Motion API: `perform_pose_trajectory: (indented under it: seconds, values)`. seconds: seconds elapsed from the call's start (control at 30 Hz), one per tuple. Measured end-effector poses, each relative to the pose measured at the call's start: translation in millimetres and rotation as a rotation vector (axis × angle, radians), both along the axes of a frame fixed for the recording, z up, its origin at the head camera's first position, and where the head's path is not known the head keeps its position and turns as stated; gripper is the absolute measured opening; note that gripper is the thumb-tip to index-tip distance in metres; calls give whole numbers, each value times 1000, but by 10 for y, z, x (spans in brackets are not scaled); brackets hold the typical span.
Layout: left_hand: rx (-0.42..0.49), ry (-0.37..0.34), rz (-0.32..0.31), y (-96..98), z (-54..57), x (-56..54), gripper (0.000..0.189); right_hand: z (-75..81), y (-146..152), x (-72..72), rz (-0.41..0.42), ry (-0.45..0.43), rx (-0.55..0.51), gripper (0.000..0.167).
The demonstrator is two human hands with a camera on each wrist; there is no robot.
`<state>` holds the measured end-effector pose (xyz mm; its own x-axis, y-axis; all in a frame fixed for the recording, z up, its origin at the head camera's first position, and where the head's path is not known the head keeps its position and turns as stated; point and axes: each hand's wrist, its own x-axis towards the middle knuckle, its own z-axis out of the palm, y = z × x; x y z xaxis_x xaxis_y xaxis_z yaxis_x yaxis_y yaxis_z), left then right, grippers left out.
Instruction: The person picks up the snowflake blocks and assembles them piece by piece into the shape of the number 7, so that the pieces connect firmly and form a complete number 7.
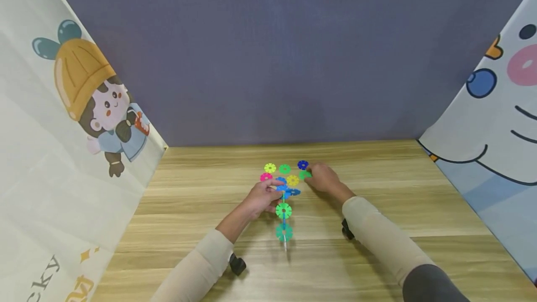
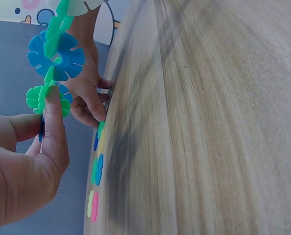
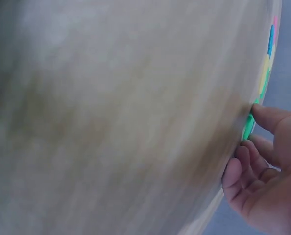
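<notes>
My left hand (image 1: 261, 198) pinches a blue notched plastic disc between thumb and fingers. That disc belongs to a chain of interlocking snowflake discs raised over the table. In the head view the chain runs toward me through a green disc (image 1: 283, 210) and a teal disc (image 1: 284, 232); a blue disc (image 2: 56, 56) of it shows plainly in the left wrist view. My right hand (image 1: 324, 178) reaches beyond it to a flat green disc (image 3: 248, 126), with thumb and a finger on its edges. The fingers partly cover this disc in the head view.
Several loose discs lie flat on the wooden table (image 1: 201, 190) near the hands: yellow-green (image 1: 270, 168), green (image 1: 285, 168), pink (image 1: 266, 177), yellow (image 1: 292, 180) and dark blue (image 1: 303, 165). A grey panel (image 1: 268, 59) stands behind, with printed sheets on both sides.
</notes>
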<state>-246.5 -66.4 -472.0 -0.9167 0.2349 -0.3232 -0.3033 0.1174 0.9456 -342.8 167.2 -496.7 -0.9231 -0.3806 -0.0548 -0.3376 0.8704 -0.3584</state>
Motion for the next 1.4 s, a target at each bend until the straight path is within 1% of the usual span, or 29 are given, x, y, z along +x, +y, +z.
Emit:
perform_pose_trajectory:
  seconds: [0.13, 0.2, 0.47, 0.6, 0.7, 0.77, 0.83, 0.93, 1.03, 1.13, 1.23, 1.4]
  values:
    - [-4, 2, -3, -16, -14, -1, 37, -9, 12, 2, -46, -31, -43, 43]
    - [-8, 3, -4, -25, -23, 0, 37, -7, 21, 5, -67, -30, -62, 40]
    - [-24, 7, -3, -42, -35, 0, 39, -43, 68, 22, -83, 22, -87, 32]
    - [-22, 9, 0, -33, -40, -2, 37, -51, 105, 47, -64, 56, -144, 27]
    - [-19, 8, 0, -32, -46, -9, 37, -39, 141, 69, -19, 58, -214, 30]
    - [-20, 9, -3, -34, -53, -11, 37, -19, 166, 98, 6, 30, -257, 33]
    - [-20, 7, -4, -36, -54, -13, 38, 9, 189, 139, 23, -25, -310, 33]
    - [-24, 7, -3, -42, -49, -15, 39, 58, 207, 230, 6, -136, -401, 27]
    - [-22, 4, 1, -52, -48, -23, 41, 96, 200, 327, -18, -262, -514, 23]
    - [-17, 5, 7, -61, -42, -31, 42, 128, 175, 403, -34, -350, -601, 22]
    - [-15, 1, 16, -66, -38, -33, 42, 157, 144, 460, -33, -391, -648, 22]
    - [-19, 6, 21, -67, -34, -34, 43, 180, 114, 507, -20, -413, -687, 26]
